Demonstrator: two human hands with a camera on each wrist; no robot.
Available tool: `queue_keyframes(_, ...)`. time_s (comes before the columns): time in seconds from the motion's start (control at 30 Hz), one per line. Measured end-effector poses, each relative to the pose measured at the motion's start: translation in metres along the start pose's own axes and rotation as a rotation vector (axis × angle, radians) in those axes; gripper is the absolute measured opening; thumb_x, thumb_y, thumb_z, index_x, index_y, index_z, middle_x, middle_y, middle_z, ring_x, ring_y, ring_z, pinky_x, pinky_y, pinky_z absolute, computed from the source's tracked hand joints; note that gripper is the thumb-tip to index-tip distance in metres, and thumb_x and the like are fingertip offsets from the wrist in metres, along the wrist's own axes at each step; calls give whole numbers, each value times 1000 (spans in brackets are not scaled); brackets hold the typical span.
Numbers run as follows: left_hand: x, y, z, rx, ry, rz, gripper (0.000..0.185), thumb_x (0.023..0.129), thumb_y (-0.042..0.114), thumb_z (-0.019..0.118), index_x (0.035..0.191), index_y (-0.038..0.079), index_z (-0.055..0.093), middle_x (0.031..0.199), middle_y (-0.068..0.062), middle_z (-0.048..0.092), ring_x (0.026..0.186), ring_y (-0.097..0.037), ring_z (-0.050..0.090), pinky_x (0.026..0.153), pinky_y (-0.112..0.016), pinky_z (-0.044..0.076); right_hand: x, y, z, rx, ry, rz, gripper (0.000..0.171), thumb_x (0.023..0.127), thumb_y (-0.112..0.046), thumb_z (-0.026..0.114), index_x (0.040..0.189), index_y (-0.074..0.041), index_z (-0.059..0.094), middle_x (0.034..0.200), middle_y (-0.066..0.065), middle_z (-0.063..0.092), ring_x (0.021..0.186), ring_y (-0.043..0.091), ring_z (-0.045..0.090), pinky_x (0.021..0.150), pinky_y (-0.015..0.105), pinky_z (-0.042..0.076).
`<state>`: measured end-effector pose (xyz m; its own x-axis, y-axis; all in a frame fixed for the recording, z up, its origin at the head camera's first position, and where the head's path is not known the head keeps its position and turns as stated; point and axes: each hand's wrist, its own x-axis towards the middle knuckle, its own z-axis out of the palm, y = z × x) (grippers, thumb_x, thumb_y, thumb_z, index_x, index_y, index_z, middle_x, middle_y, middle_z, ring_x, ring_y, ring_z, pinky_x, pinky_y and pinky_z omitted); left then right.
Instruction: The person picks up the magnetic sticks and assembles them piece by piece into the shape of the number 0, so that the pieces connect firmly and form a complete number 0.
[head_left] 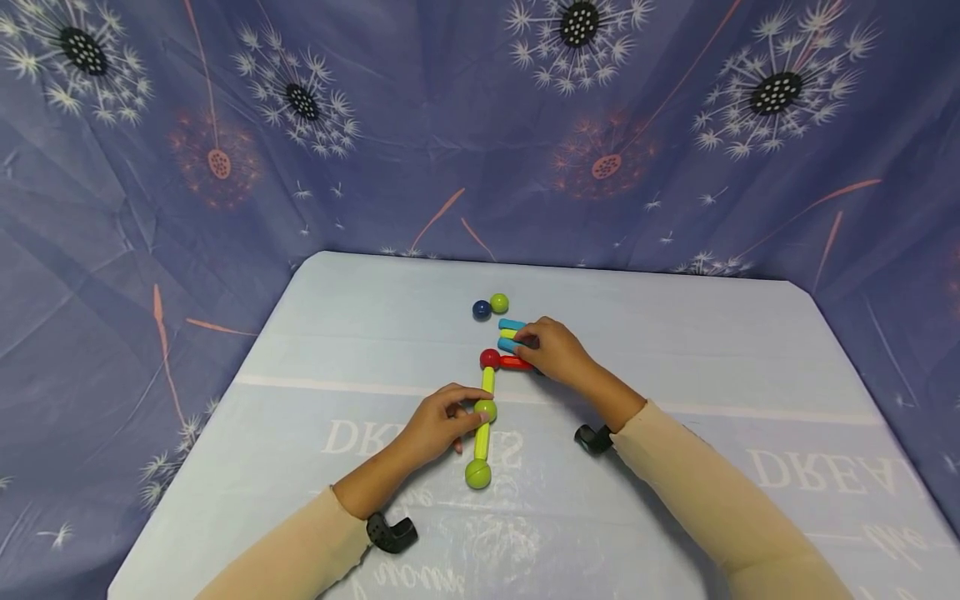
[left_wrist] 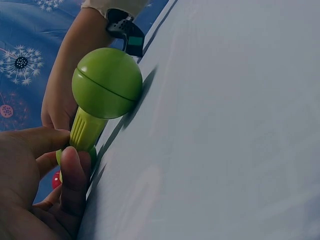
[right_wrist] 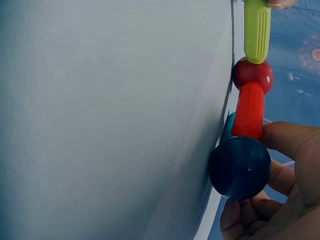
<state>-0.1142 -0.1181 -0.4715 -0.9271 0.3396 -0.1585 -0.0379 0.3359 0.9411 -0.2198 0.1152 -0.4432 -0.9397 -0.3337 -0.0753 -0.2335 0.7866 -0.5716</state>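
A purple-blue cloth [head_left: 450,125] printed with dandelions hangs behind one pale desk [head_left: 675,350], where a person in two tan sleeves [head_left: 720,500] reaches in with both arms. Near the middle of the desk lies a single L-shaped build [head_left: 486,409], its long side pointing away from the person, its short side turning right. The left hand [head_left: 435,425] grasps the build midway along the long side, pinching it between thumb and fingers. The right hand [head_left: 558,354] bends over the short side; whether it grips or merely touches cannot be told. Two black wrist devices [head_left: 392,533] show, one at each cuff. Rods number six: two yellow-green rods [head_left: 482,442] in the long side, one red rod [head_left: 513,362] in the short, and, loose beside the right hand, two light-blue rods [head_left: 512,324] flanking one yellow rod [head_left: 507,334], all three partly covered. Balls also number six: two green balls [head_left: 477,474] on the long side, one red ball [head_left: 490,358] at the corner, one dark-blue ball [right_wrist: 240,167] ending the red rod, and, farther back, one loose navy ball [head_left: 482,310] just beside one loose green ball [head_left: 499,302].
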Motion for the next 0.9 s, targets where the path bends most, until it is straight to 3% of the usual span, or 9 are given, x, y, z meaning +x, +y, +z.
queue_keyframes(0.43,-1,-2,-2,-40,-13,20,35,94,25,74,127,17,70,112,-13,58,56,-13,53,47,-24,51,12,1,0,-10,-9,68,25,91,-26,75,110,-10,77,99,9,62,91,23,57,80,32,50)
queue_keyframes(0.9,0,-2,-1,-62,4,25,33,94,20,73,127,14,70,112,-12,58,61,-14,55,49,-25,53,3,-3,-7,45,13,64,23,91,-26,76,109,-12,77,103,8,63,96,22,59,85,35,52)
